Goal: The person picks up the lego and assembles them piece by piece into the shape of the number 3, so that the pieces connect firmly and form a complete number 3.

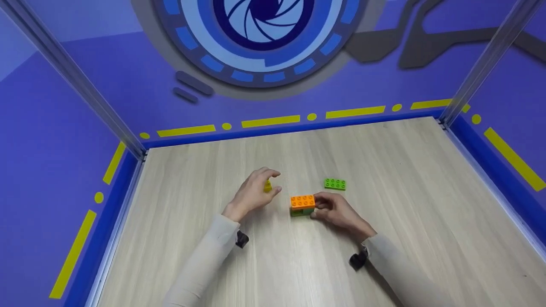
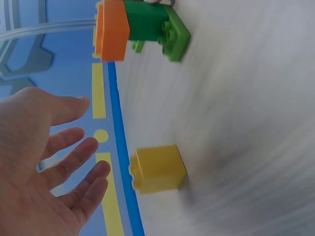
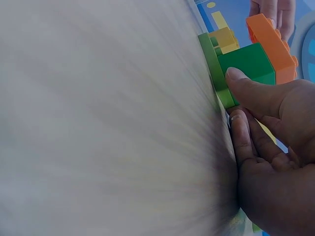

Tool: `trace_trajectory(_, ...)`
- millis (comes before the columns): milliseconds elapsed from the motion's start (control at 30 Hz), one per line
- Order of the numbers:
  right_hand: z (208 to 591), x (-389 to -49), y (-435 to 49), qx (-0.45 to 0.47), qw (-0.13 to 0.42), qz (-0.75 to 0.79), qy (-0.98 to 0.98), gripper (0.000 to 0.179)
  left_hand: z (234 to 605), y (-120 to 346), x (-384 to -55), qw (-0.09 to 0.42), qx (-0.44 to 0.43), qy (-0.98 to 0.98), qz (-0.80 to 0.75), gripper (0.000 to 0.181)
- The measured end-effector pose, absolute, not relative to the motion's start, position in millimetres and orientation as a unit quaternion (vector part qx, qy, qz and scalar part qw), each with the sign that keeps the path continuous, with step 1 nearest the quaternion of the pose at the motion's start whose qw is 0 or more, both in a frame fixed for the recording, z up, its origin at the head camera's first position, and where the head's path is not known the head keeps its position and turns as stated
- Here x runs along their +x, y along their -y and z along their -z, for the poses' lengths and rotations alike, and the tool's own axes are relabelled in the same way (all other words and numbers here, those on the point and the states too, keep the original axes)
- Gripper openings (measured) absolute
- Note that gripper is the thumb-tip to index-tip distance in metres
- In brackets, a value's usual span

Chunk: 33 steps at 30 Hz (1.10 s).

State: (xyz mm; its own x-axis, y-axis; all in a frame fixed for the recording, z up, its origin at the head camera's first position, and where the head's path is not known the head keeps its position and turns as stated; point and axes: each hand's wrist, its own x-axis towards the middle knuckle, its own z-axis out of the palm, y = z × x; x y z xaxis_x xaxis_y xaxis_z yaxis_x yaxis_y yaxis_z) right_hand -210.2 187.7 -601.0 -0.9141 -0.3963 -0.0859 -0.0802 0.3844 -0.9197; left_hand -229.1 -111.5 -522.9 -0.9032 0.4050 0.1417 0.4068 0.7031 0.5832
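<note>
My right hand (image 1: 339, 209) grips a small stack of toy building bricks by its right end. In the right wrist view the thumb lies on the dark green brick (image 3: 251, 63). An orange brick (image 1: 302, 201) tops that stack, and a light green base plate (image 3: 216, 73) forms its bottom. My left hand (image 1: 256, 189) is spread, thumb apart from the fingers, over a yellow brick (image 2: 158, 168). In the left wrist view a gap shows between the fingers and this brick, which stands studs up on the table. From the head the left hand partly hides it.
A light green eight-stud brick (image 1: 335, 184) lies on the wooden table (image 1: 290, 264), beyond my right hand. Blue-purple printed panels (image 1: 273, 104) wall the table at the back and both sides, with metal posts (image 1: 482, 64) at the corners.
</note>
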Motion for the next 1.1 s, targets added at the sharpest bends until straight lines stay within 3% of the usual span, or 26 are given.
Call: trace_trajectory(1100, 604, -210, -187, -0.142, 0.141, 0.543, -0.816, 0.042, 562, 135, -245, -0.010, -0.163, 0.926, 0.340, 0.045)
